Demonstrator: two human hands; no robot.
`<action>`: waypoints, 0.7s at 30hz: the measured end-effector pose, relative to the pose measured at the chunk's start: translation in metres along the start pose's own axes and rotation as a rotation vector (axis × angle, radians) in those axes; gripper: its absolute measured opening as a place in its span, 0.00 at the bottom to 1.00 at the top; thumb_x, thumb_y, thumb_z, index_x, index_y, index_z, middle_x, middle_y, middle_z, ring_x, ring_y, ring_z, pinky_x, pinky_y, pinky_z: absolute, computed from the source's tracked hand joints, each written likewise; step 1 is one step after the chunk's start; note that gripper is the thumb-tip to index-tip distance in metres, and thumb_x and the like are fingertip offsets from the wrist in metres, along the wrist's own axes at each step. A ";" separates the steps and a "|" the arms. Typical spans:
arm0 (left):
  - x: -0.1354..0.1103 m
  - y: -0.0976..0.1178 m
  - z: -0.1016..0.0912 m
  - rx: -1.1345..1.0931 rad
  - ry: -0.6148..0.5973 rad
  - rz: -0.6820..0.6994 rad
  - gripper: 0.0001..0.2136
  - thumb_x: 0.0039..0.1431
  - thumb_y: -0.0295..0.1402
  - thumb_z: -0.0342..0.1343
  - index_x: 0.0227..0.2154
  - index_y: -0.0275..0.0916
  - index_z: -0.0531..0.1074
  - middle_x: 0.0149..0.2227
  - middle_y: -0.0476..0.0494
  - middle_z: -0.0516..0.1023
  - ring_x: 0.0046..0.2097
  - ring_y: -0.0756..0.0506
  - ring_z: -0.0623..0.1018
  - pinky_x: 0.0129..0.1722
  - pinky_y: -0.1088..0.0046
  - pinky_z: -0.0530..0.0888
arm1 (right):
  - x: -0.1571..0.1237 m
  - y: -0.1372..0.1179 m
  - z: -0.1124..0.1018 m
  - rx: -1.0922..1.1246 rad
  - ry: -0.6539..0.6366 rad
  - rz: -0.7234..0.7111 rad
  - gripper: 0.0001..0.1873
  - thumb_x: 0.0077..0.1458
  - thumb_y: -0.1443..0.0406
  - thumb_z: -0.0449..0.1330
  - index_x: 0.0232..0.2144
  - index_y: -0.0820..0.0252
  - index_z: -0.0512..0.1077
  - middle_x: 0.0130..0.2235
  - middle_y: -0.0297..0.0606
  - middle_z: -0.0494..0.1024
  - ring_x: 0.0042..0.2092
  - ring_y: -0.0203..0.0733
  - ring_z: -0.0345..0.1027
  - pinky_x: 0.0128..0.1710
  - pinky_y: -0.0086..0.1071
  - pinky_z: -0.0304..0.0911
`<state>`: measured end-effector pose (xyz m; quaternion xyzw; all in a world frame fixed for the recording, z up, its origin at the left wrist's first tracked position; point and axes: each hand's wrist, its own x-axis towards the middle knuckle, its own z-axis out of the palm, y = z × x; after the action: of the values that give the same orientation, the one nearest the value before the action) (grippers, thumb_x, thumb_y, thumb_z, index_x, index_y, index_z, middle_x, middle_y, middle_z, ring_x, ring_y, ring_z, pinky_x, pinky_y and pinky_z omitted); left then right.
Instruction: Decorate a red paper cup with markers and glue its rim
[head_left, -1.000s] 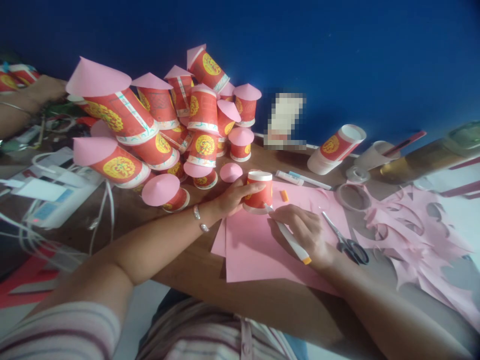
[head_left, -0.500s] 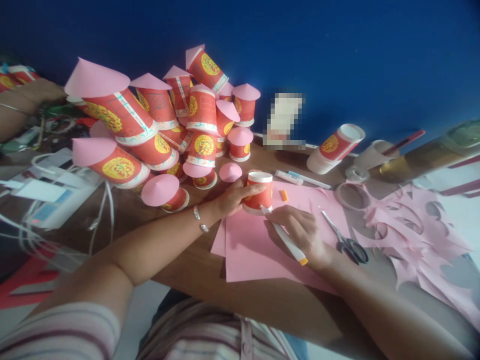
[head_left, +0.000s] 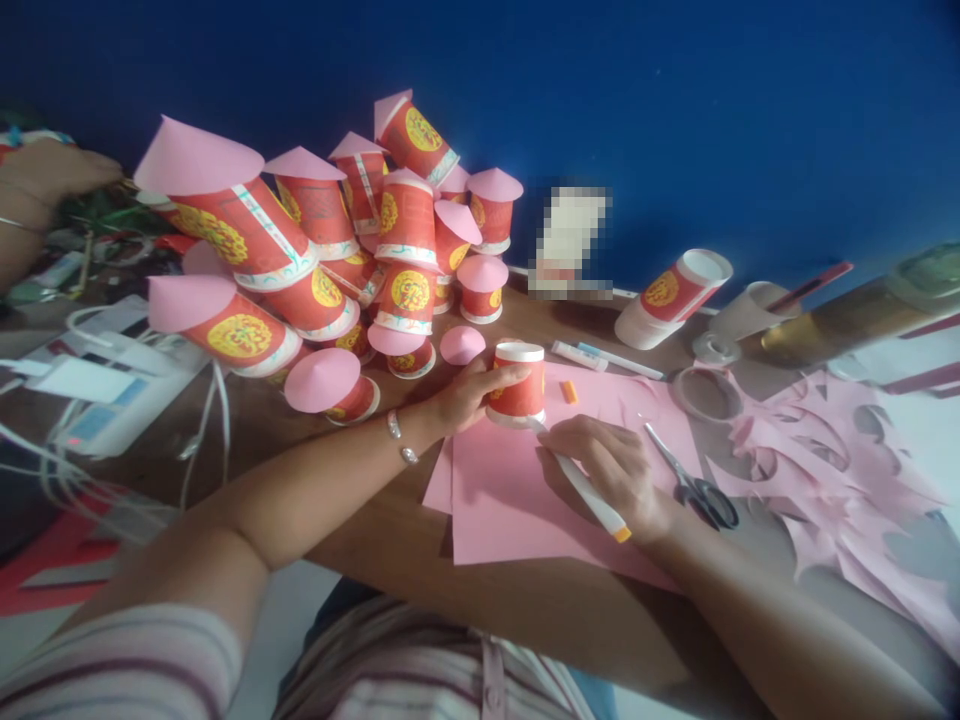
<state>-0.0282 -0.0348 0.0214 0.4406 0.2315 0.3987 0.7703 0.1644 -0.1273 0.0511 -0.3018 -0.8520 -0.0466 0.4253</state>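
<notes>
My left hand (head_left: 466,395) grips a red paper cup (head_left: 521,390) with white bands at both ends, its white end facing up. The cup is held over a sheet of pink paper (head_left: 495,510). In my right hand (head_left: 607,455) is a white marker (head_left: 589,497) with a yellow end; its tip is close to the cup's lower white band, and I cannot tell whether it touches. A small yellow cap (head_left: 570,391) lies on the paper to the right of the cup. Left of the cup sits a small pink paper cone (head_left: 463,345).
Many red cups with pink cone tops (head_left: 406,215) are piled at the left. Scissors (head_left: 701,490), a tape roll (head_left: 706,395), markers (head_left: 581,356) and pink paper scraps (head_left: 840,490) lie right. A power strip (head_left: 101,400) and another person's hand (head_left: 56,170) are far left.
The marker and my right hand have shifted slightly down and right, moving the tip to the cup's lower edge. The other person's hand at far left has moved left.
</notes>
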 end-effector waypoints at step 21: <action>-0.001 0.002 0.002 0.024 0.025 0.006 0.19 0.55 0.45 0.72 0.38 0.37 0.74 0.34 0.47 0.75 0.35 0.48 0.74 0.37 0.71 0.69 | 0.001 -0.001 -0.001 -0.049 -0.012 0.011 0.08 0.65 0.75 0.62 0.43 0.59 0.71 0.32 0.36 0.81 0.30 0.36 0.76 0.31 0.29 0.72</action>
<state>-0.0278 -0.0356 0.0237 0.4454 0.2443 0.4038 0.7609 0.1642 -0.1280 0.0522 -0.3168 -0.8516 -0.0631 0.4128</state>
